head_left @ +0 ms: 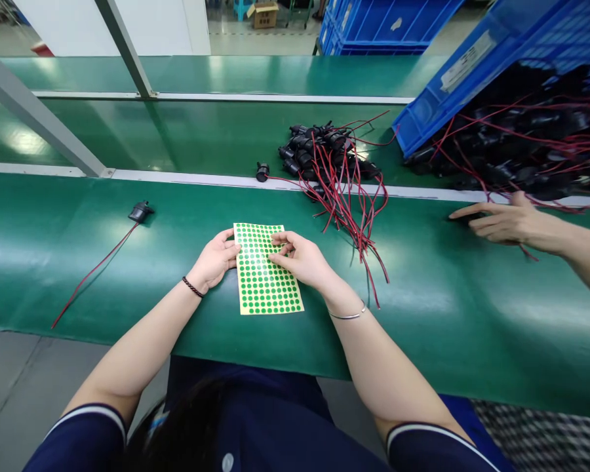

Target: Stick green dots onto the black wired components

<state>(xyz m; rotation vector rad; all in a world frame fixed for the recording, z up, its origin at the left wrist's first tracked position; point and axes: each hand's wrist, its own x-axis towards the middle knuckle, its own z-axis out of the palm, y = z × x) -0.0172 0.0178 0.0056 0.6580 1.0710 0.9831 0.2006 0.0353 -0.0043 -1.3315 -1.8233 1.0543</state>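
A pale yellow sheet of round green stickers (263, 288) is held up over the green bench. My left hand (215, 259) grips its left edge, thumb on the front and fingers behind. Over the upper right of the sheet, my right hand (299, 259) has its thumb and fingers drawn together in a pinch at the dots. Whatever lies between those fingertips is too small to make out. To the left, a black cylindrical part (140, 212) with a red wire lies alone on the bench. Beyond the sheet sits another black part (262, 172), near the white strip.
A pile of black parts with red wires (319, 154) lies ahead to the right. Farther right, a tilted blue crate (452, 85) holds many more. Another person's hand (516, 223) touches a black part there. A grey metal post (44, 111) stands at left.
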